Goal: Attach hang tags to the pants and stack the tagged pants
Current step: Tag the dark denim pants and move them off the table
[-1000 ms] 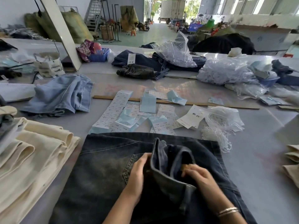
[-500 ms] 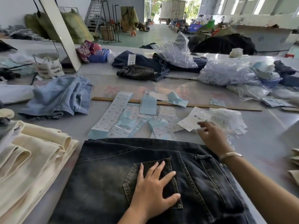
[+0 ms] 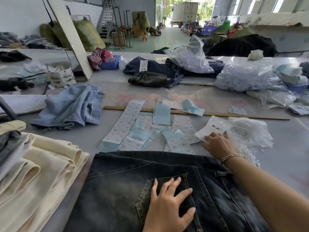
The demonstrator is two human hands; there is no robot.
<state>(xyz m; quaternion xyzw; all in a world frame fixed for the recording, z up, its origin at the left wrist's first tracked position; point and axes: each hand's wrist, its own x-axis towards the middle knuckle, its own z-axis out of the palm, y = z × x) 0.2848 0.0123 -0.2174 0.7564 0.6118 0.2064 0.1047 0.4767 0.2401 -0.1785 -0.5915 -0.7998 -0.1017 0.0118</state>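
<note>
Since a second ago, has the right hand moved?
Yes. The right hand left the dark jeans and went forward-right, past their waistband, onto the white tags beside the wooden ruler.

- A pair of jeans (image 3: pixel 120 195) lies flat on the table (image 3: pixel 284 164), nearest the viewer.
- The left hand (image 3: pixel 168 208) rests on the jeans' back pocket (image 3: pixel 185 181).
- The right hand (image 3: pixel 219 144) lies beyond the jeans, on a stack of hang tags (image 3: pixel 210 129).
- Sticker sheets (image 3: pixel 127 121) are spread behind the jeans, left of the tags.
- A bag of strings (image 3: pixel 247 131) sits just right of the tags.
- Folded pants (image 3: pixel 41 173) are stacked at the left.
</note>
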